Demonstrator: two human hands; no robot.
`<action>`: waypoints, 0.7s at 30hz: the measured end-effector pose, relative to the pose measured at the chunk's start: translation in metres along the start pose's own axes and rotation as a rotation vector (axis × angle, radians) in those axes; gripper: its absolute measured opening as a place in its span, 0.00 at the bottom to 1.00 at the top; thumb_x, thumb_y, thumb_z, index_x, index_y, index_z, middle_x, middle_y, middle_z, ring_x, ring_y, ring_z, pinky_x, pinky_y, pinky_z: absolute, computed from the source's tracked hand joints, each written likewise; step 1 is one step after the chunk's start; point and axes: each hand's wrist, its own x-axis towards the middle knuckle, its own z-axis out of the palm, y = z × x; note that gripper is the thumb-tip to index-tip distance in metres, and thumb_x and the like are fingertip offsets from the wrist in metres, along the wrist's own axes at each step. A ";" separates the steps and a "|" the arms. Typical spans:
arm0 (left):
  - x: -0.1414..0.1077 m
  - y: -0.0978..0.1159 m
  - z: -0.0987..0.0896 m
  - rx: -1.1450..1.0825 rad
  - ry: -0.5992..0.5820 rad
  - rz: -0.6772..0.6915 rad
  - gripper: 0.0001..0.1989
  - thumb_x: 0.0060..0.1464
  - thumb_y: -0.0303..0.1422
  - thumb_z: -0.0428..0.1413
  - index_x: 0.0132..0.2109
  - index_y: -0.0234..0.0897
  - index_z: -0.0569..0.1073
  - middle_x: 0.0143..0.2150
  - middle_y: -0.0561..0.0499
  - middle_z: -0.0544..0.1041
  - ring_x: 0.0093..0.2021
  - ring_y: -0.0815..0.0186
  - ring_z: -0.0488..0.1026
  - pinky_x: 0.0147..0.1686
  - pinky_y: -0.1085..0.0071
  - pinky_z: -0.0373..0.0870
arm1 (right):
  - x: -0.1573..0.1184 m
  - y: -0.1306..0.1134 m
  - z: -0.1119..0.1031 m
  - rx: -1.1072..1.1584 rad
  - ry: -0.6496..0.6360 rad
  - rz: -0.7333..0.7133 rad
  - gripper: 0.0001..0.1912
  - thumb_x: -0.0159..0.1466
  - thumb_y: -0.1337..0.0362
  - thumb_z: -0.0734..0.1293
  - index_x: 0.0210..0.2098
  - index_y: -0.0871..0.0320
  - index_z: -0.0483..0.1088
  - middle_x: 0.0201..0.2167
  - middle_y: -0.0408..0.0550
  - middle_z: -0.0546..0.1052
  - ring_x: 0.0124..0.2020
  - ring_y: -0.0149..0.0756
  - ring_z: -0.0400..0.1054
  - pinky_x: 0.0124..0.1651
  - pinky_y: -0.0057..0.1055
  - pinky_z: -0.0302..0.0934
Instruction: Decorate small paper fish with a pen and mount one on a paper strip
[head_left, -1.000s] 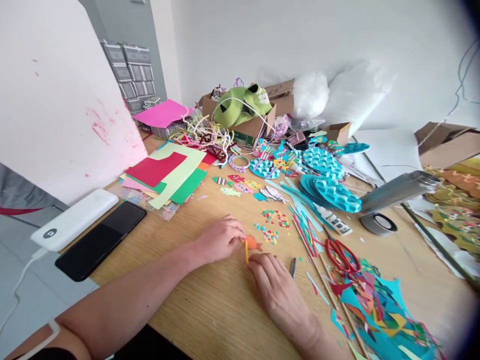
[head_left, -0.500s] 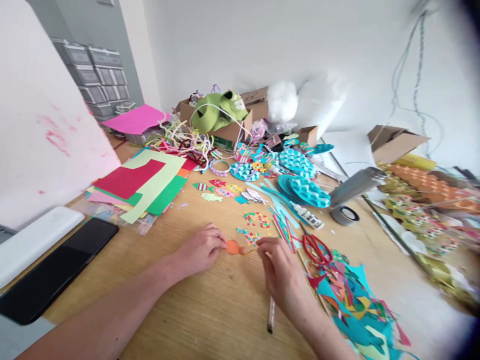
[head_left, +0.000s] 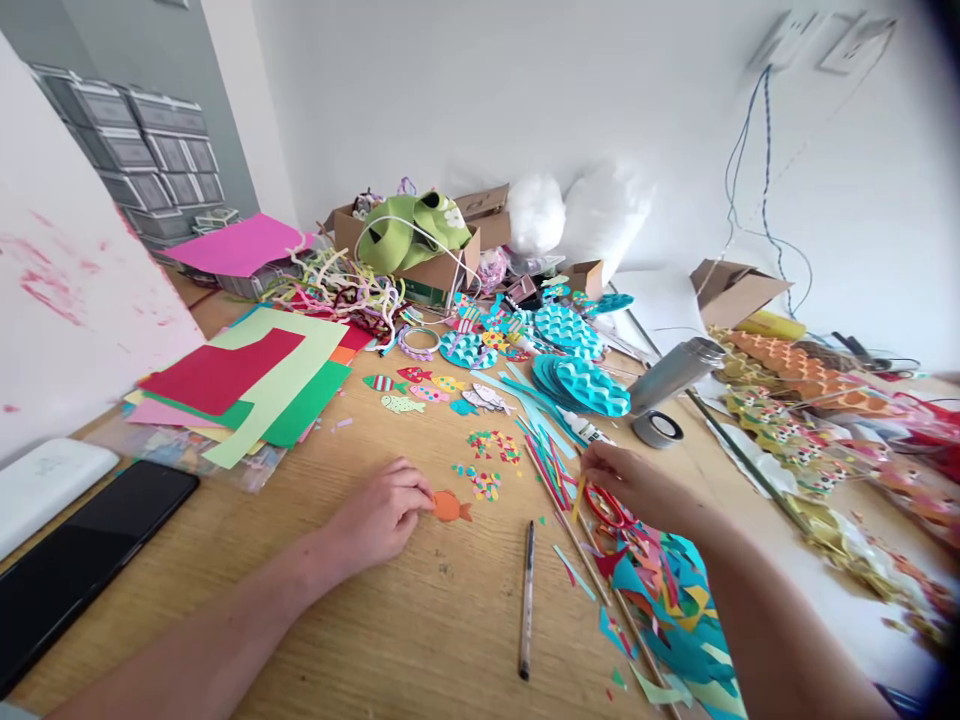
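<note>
Pinched in the fingers of my left hand is the left end of an orange paper fish, which lies on the wooden table. My right hand is closed on a thin yellow paper strip that hangs down from its fingertips. It is just above the red-handled scissors, partly covering them. Small coloured paper dots lie beyond the orange fish. A pen rests between my hands.
Decorated paper fish, a glue bottle and teal wavy discs lie further back. A metal flask stands right. Paper scraps cover the right front; coloured sheets and a phone are left.
My right hand has moved right, away from the orange fish, with the yellow strip, uncovering the pen. My left hand still holds the fish. The view has shifted right.
</note>
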 end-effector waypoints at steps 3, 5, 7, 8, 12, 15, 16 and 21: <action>0.000 0.000 0.000 0.001 0.005 0.002 0.19 0.50 0.15 0.48 0.40 0.35 0.80 0.40 0.48 0.78 0.44 0.62 0.70 0.46 0.65 0.69 | 0.018 -0.001 0.007 -0.070 0.016 0.037 0.08 0.61 0.69 0.58 0.29 0.57 0.68 0.27 0.46 0.75 0.28 0.35 0.66 0.31 0.29 0.58; 0.000 0.001 -0.001 0.000 0.006 0.002 0.19 0.51 0.15 0.48 0.40 0.35 0.80 0.40 0.48 0.78 0.44 0.62 0.70 0.46 0.65 0.69 | 0.028 -0.004 0.012 -0.094 0.029 0.042 0.08 0.61 0.69 0.59 0.30 0.57 0.69 0.28 0.47 0.77 0.29 0.37 0.68 0.32 0.29 0.58; -0.001 0.001 -0.001 0.001 0.005 0.000 0.19 0.50 0.15 0.48 0.40 0.35 0.80 0.40 0.48 0.78 0.43 0.62 0.70 0.46 0.66 0.69 | 0.036 -0.006 0.015 -0.117 0.037 0.043 0.09 0.62 0.69 0.59 0.32 0.57 0.72 0.29 0.48 0.78 0.32 0.38 0.70 0.33 0.29 0.59; -0.001 0.002 -0.001 0.002 0.003 -0.001 0.19 0.50 0.15 0.48 0.40 0.35 0.80 0.40 0.48 0.78 0.44 0.62 0.70 0.46 0.66 0.69 | 0.038 -0.006 0.015 -0.127 0.041 0.041 0.10 0.63 0.69 0.59 0.33 0.58 0.73 0.31 0.49 0.79 0.33 0.38 0.71 0.35 0.29 0.60; -0.001 0.002 -0.001 -0.003 0.008 -0.003 0.20 0.50 0.15 0.48 0.40 0.35 0.80 0.40 0.48 0.78 0.44 0.63 0.70 0.46 0.66 0.69 | 0.041 -0.005 0.016 -0.168 0.062 0.044 0.16 0.65 0.70 0.57 0.42 0.59 0.76 0.42 0.53 0.79 0.43 0.40 0.73 0.44 0.31 0.63; 0.000 0.001 -0.001 -0.014 0.017 0.005 0.20 0.50 0.15 0.48 0.40 0.35 0.80 0.40 0.48 0.78 0.44 0.63 0.71 0.45 0.66 0.69 | 0.039 -0.004 0.017 -0.207 0.059 0.053 0.18 0.66 0.71 0.57 0.44 0.58 0.78 0.43 0.54 0.79 0.45 0.42 0.73 0.48 0.33 0.62; 0.000 0.001 -0.001 -0.016 0.019 0.007 0.20 0.50 0.15 0.48 0.40 0.35 0.80 0.40 0.48 0.78 0.44 0.63 0.71 0.45 0.66 0.69 | 0.038 -0.004 0.017 -0.220 0.052 0.054 0.19 0.66 0.72 0.57 0.44 0.58 0.78 0.43 0.54 0.80 0.46 0.42 0.73 0.49 0.33 0.62; 0.001 0.001 -0.001 -0.019 0.024 0.009 0.20 0.51 0.15 0.47 0.40 0.35 0.80 0.39 0.49 0.78 0.43 0.63 0.71 0.45 0.66 0.69 | 0.035 -0.009 0.023 -0.262 0.017 0.047 0.22 0.64 0.75 0.57 0.48 0.57 0.78 0.44 0.54 0.79 0.48 0.43 0.72 0.51 0.34 0.61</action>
